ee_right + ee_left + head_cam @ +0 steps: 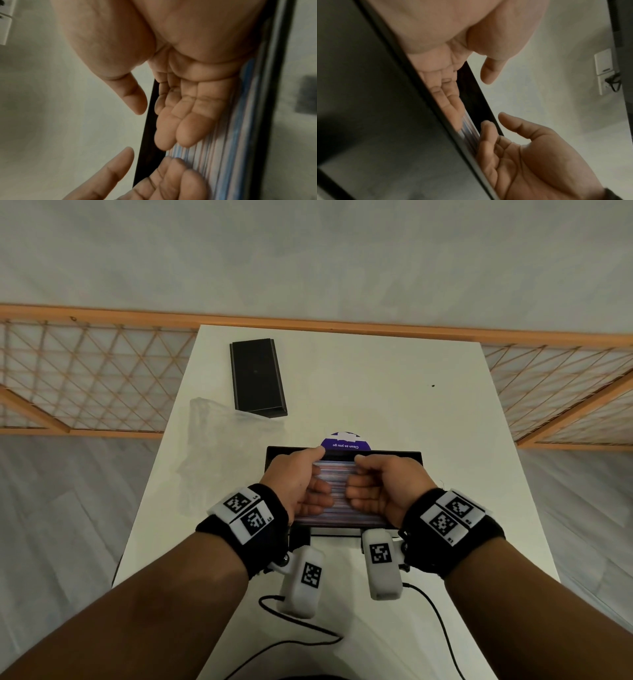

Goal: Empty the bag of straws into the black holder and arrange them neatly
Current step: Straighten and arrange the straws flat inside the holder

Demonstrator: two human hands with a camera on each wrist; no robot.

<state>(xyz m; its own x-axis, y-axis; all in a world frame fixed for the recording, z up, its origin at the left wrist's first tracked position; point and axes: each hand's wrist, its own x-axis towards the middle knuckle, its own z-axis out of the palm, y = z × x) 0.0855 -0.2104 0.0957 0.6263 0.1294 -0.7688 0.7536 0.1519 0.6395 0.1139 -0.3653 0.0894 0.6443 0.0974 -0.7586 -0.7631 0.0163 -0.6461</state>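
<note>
Leveling the straws in the black holder

Both our left hand (301,487) and right hand (383,491) lie with nearly straight fingers flat on the straws (339,484), which already fill the black holder (407,455); nothing is gripped. We should press lightly and sweep the fingers along the straws toward the ends, so none rolls over the wall. The empty bag (212,426) lies left, beside a black lid (257,378).

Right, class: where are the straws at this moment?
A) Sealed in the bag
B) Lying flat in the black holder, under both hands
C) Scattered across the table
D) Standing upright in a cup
B: the straws lie side by side inside the black holder, with the left hand and right hand resting fingers on them.
</note>
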